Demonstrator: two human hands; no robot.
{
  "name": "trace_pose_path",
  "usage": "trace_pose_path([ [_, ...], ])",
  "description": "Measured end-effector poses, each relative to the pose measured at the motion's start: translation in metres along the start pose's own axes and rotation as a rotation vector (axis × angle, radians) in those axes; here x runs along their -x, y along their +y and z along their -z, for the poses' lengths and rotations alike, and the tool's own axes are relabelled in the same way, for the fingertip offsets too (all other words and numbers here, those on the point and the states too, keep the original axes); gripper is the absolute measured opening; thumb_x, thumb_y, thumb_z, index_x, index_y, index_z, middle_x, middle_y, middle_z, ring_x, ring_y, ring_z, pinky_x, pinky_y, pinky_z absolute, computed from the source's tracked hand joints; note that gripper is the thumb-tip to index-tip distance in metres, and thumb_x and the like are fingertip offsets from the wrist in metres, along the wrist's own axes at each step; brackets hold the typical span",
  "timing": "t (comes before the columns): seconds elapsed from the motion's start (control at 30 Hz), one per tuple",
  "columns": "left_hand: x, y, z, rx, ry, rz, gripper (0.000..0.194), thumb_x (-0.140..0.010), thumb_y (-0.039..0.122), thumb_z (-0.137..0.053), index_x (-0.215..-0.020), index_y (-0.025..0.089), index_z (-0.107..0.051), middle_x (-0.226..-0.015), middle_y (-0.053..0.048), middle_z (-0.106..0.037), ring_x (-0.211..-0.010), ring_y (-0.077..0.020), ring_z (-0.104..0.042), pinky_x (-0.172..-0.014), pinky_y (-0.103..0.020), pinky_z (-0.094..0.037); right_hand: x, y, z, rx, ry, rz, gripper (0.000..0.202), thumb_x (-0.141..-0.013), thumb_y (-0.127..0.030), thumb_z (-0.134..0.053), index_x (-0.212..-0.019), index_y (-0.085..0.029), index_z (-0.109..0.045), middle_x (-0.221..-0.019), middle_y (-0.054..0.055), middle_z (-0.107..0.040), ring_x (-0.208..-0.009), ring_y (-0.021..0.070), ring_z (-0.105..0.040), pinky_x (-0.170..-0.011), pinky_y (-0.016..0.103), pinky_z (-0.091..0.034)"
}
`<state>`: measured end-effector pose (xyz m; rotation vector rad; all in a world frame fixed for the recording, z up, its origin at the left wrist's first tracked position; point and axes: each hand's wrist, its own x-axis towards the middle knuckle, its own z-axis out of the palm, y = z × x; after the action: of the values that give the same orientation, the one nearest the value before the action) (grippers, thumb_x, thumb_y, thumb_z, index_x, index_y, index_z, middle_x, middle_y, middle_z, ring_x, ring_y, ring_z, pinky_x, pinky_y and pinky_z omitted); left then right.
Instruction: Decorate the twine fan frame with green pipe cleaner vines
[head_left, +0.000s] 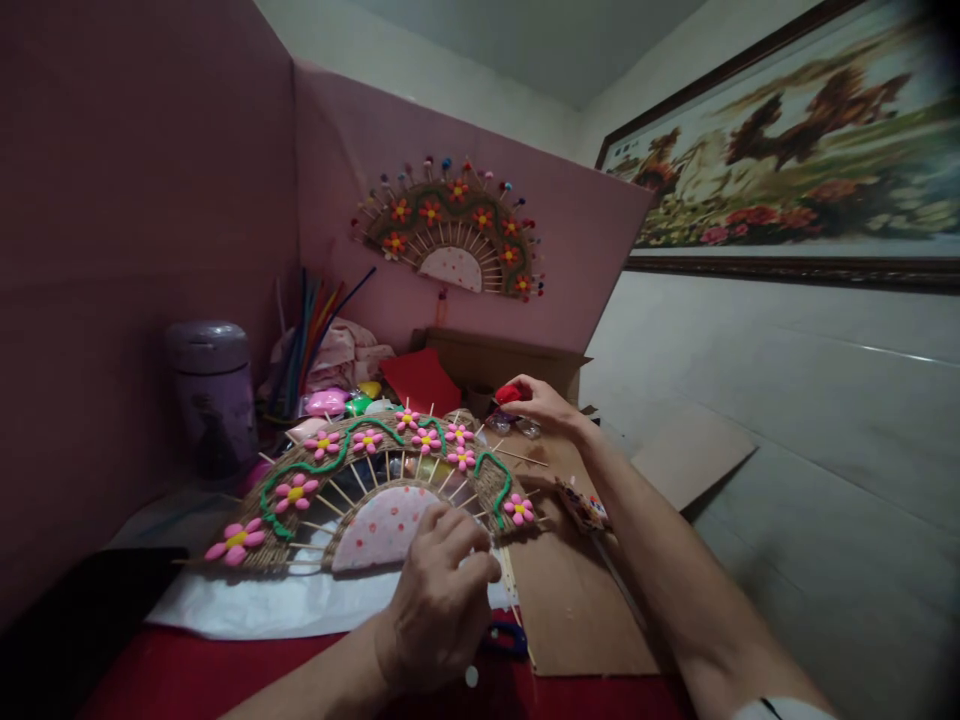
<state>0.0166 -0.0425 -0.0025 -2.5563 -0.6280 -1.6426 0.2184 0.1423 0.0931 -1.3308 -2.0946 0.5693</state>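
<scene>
A half-round fan of twine and thin sticks [251, 535] lies in front of me, trimmed with pink flowers, green wavy strips and a spotted white half-circle centre [382, 530]. My left hand [442, 590] is over the lower right of that centre, its fingers curled closed; whether anything is inside them is hidden. Beyond the fan's right side, my right hand [536, 400] is reached out over the cardboard, its fingers closed on a small red lump of modelling clay [508, 394]. Below my left hand sits a dark blue loop-handled tool [506, 638], partly covered.
A finished-looking fan [450, 225] hangs on the pink board [570, 230] behind. To the left stand a purple lidded cup [214, 400] and coloured pipe cleaners [315, 330]. Clay packets [327, 402] lie behind the fan; cardboard [577, 610] covers the right side.
</scene>
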Motion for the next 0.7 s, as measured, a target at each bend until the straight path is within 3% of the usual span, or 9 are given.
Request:
trace_pose_path([
  [0.1,0.001,-0.006,0.002,0.040,0.037,0.094,0.018,-0.077,0.010,-0.048,-0.092,0.017,-0.055,-0.087,-0.007,-0.058,-0.083,-0.0203,-0.050,-0.076,-0.040,-0.038,0.036,-0.025,-0.002,-0.375,0.061,0.056,0.035,-0.063,-0.030,-0.071,-0.092,-0.015,-0.057,-0.087,0.003,-0.064,-0.075,0.0127,-0.058,-0.068,0.026,-0.045],
  [0.17,0.000,-0.010,0.000,0.097,0.126,0.249,0.034,-0.079,0.013,-0.054,-0.112,0.018,-0.051,-0.105,-0.010,-0.058,-0.089,-0.0200,-0.052,-0.080,-0.039,-0.041,0.061,-0.043,-0.006,-0.482,0.072,0.075,0.032,-0.066,-0.031,-0.071,-0.092,-0.017,-0.058,-0.081,0.001,-0.062,-0.065,0.0105,-0.054,-0.057,0.024,-0.042],
  [0.23,-0.002,-0.012,-0.004,0.255,0.194,0.431,0.055,-0.079,0.018,-0.060,-0.130,0.021,-0.040,-0.111,-0.011,-0.056,-0.081,-0.0159,-0.053,-0.073,-0.033,-0.044,0.085,-0.060,-0.011,-0.536,0.045,0.094,0.030,-0.067,-0.030,-0.073,-0.092,-0.019,-0.059,-0.081,0.000,-0.062,-0.064,0.0099,-0.053,-0.055,0.022,-0.041],
  [0.3,-0.006,-0.012,-0.005,0.494,0.219,0.572,0.067,-0.076,0.021,-0.066,-0.135,0.023,-0.035,-0.107,-0.009,-0.058,-0.069,-0.0112,-0.051,-0.062,-0.026,-0.044,0.106,-0.073,-0.019,-0.536,-0.012,0.134,0.028,-0.068,-0.028,-0.074,-0.092,-0.020,-0.061,-0.083,0.001,-0.063,-0.068,0.0106,-0.054,-0.058,0.023,-0.043],
  [0.37,-0.010,-0.011,-0.005,0.733,0.204,0.686,0.055,-0.074,0.025,-0.069,-0.125,0.021,-0.048,-0.092,-0.004,-0.062,-0.059,-0.0086,-0.050,-0.052,-0.022,-0.041,0.122,-0.079,-0.028,-0.531,-0.021,0.144,0.029,-0.066,-0.025,-0.076,-0.091,-0.020,-0.062,-0.083,0.001,-0.063,-0.071,0.0116,-0.056,-0.061,0.024,-0.045],
  [0.43,-0.013,-0.009,-0.003,0.904,0.149,0.809,0.029,-0.074,0.031,-0.069,-0.098,0.016,-0.062,-0.067,0.000,-0.061,-0.047,-0.0064,-0.045,-0.043,-0.019,-0.035,0.130,-0.078,-0.036,-0.577,0.044,0.096,0.029,-0.063,-0.024,-0.079,-0.085,-0.019,-0.060,-0.077,0.000,-0.062,-0.066,0.0107,-0.056,-0.057,0.023,-0.044],
  [0.5,-0.014,-0.009,-0.001,1.004,0.082,0.923,0.022,-0.076,0.035,-0.067,-0.076,0.013,-0.062,-0.052,0.002,-0.055,-0.038,-0.0048,-0.040,-0.037,-0.018,-0.027,0.133,-0.072,-0.042,-0.697,0.107,-0.003,0.029,-0.062,-0.026,-0.079,-0.079,-0.019,-0.057,-0.066,-0.004,-0.058,-0.053,0.0083,-0.051,-0.048,0.021,-0.039],
  [0.6,-0.015,-0.010,0.002,1.134,0.001,1.007,0.025,-0.077,0.037,-0.065,-0.071,0.013,-0.061,-0.050,0.000,-0.058,-0.034,-0.0046,-0.039,-0.034,-0.018,-0.023,0.131,-0.059,-0.050,-0.930,0.112,-0.107,0.031,-0.061,-0.028,-0.078,-0.077,-0.019,-0.053,-0.060,-0.006,-0.055,-0.044,0.0067,-0.045,-0.040,0.019,-0.033],
  [0.7,-0.016,-0.012,0.006,1.255,-0.049,1.056,0.023,-0.077,0.035,-0.065,-0.073,0.013,-0.061,-0.048,0.000,-0.057,-0.034,-0.0046,-0.038,-0.034,-0.017,-0.022,0.130,-0.048,-0.060,-1.080,0.122,-0.134,0.029,-0.060,-0.026,-0.076,-0.076,-0.019,-0.053,-0.063,-0.004,-0.058,-0.047,0.0072,-0.047,-0.041,0.019,-0.034],
])
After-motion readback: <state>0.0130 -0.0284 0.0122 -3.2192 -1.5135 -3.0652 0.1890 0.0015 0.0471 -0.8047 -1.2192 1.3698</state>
